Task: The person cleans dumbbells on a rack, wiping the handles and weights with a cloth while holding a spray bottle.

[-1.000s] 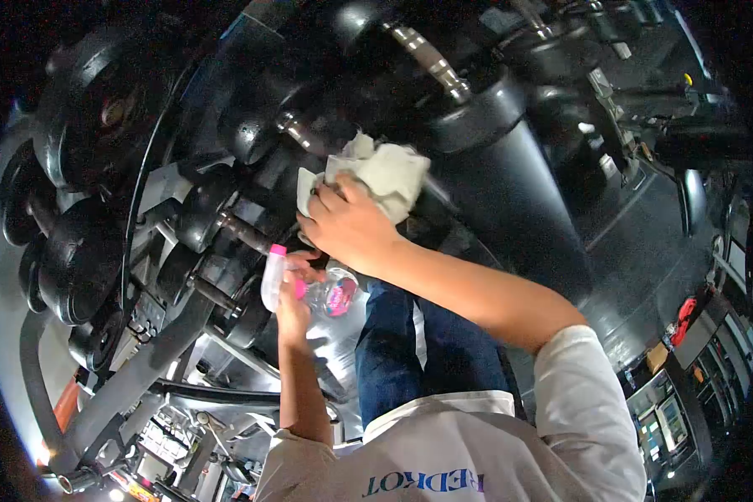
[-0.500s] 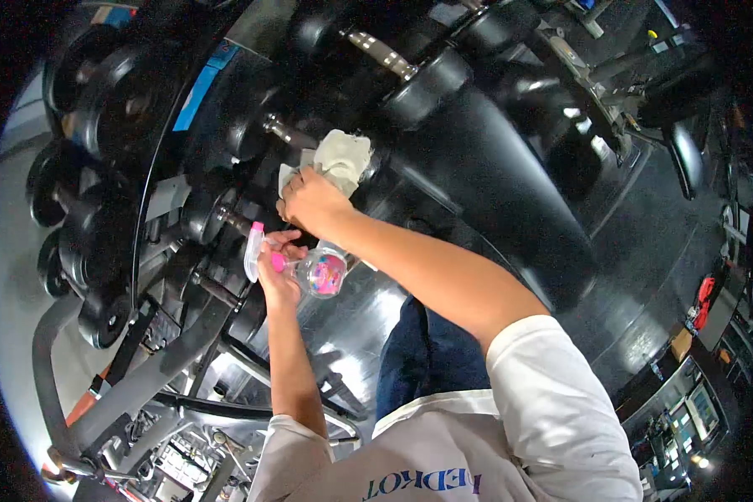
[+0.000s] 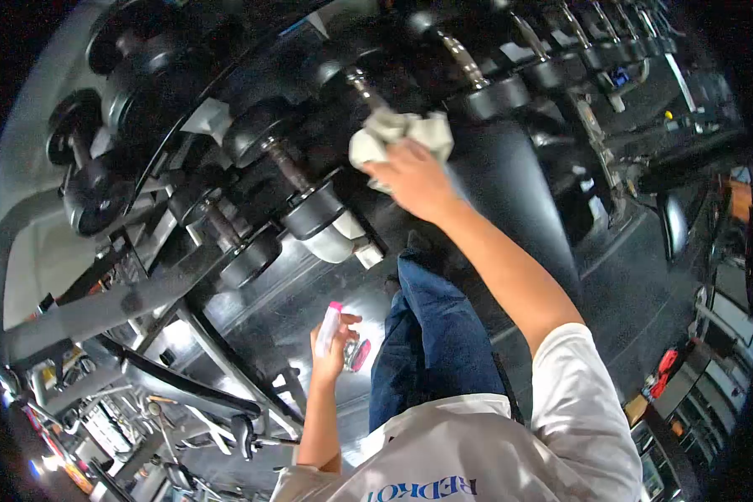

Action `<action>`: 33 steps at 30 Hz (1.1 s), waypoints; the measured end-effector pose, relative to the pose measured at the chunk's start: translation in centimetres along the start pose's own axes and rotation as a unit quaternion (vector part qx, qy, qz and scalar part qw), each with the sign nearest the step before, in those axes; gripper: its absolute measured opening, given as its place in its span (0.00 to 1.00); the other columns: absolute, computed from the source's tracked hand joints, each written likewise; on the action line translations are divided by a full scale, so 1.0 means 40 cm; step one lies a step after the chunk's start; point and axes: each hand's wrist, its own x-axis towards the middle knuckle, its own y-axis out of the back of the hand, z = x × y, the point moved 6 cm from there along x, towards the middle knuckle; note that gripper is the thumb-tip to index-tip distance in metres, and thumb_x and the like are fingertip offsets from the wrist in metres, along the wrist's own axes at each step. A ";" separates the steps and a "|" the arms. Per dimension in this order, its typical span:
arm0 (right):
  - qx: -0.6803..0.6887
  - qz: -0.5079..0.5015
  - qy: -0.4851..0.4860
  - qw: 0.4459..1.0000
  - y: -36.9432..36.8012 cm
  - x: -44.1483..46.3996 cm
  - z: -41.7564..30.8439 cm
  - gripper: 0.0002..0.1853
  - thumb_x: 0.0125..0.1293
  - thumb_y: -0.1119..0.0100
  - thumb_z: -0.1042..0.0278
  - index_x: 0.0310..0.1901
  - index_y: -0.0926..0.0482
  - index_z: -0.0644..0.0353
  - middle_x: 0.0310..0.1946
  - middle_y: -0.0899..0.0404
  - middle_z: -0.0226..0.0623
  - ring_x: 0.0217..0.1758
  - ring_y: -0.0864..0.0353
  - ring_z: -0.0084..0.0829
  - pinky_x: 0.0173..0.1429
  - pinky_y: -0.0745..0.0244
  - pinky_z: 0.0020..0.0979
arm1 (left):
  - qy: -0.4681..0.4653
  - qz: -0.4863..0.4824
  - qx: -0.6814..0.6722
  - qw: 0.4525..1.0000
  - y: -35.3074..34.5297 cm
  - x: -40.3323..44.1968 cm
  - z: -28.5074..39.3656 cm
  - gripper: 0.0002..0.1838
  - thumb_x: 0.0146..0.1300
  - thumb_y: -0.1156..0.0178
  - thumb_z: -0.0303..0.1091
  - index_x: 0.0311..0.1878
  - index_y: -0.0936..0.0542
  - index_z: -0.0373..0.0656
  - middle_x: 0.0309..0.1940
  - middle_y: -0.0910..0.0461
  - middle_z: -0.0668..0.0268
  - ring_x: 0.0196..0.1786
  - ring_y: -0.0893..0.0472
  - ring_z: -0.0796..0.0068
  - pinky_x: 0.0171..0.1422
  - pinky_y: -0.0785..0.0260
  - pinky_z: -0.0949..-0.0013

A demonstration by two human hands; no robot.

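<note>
A white cloth (image 3: 431, 134) is under my right hand (image 3: 414, 178), whose fingers press it against a black dumbbell on the rack near its metal handle (image 3: 364, 90). Most of that dumbbell's near end is hidden by the cloth. Lower down, over the floor, my left hand (image 3: 330, 343) is wrapped round a clear spray bottle (image 3: 330, 325) with a pink nozzle and a pink label. The bottle is apart from the rack.
Black dumbbells with metal handles line the rack, one (image 3: 289, 167) left of the cloth, others at upper right. A black padded bench (image 3: 519, 192) stands to the right. Grey frame bars (image 3: 109, 309) and gym machines are at lower left.
My right hand and the cloth have moved right relative to my body. My left hand has lowered with the bottle, away from the dumbbells, and the hands are farther apart. The view has shifted.
</note>
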 end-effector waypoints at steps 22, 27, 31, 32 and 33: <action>0.586 0.309 -0.587 0.466 -0.185 -0.145 0.276 0.25 0.76 0.53 0.54 0.66 0.35 0.60 0.62 0.30 0.36 0.62 0.30 0.31 0.65 0.36 0.34 | -0.087 0.046 0.040 0.994 -0.236 0.367 0.239 0.30 0.67 0.42 0.42 0.69 0.32 0.38 0.26 0.24 0.70 0.29 0.25 0.80 0.37 0.28 0.73; 0.616 0.224 -0.664 0.360 -0.101 -0.216 0.203 0.23 0.75 0.51 0.63 0.68 0.37 0.57 0.57 0.27 0.34 0.57 0.29 0.25 0.60 0.32 0.29 | -0.060 0.051 0.121 0.990 -0.289 0.487 0.288 0.33 0.67 0.43 0.42 0.71 0.36 0.35 0.55 0.20 0.50 0.38 0.19 0.74 0.45 0.26 0.70; 0.642 0.227 -0.593 0.430 0.003 -0.201 0.212 0.19 0.73 0.50 0.68 0.63 0.34 0.60 0.51 0.24 0.33 0.51 0.27 0.22 0.57 0.31 0.27 | -0.094 0.066 0.272 0.955 -0.297 0.482 0.323 0.34 0.63 0.43 0.40 0.70 0.35 0.32 0.59 0.25 0.43 0.53 0.17 0.53 0.52 0.26 0.63; 0.644 0.237 -0.557 0.469 0.032 -0.181 0.215 0.18 0.73 0.50 0.70 0.62 0.33 0.62 0.50 0.24 0.33 0.50 0.26 0.21 0.56 0.30 0.27 | -0.134 0.069 0.295 0.944 -0.298 0.483 0.340 0.34 0.63 0.44 0.37 0.71 0.36 0.34 0.49 0.21 0.46 0.41 0.19 0.62 0.46 0.26 0.66; 0.642 0.240 -0.512 0.517 0.052 -0.145 0.234 0.16 0.71 0.50 0.72 0.59 0.31 0.64 0.49 0.23 0.33 0.50 0.26 0.21 0.56 0.30 0.27 | -0.173 0.074 0.317 0.930 -0.305 0.483 0.391 0.33 0.62 0.45 0.34 0.71 0.36 0.36 0.38 0.17 0.50 0.28 0.22 0.71 0.40 0.27 0.68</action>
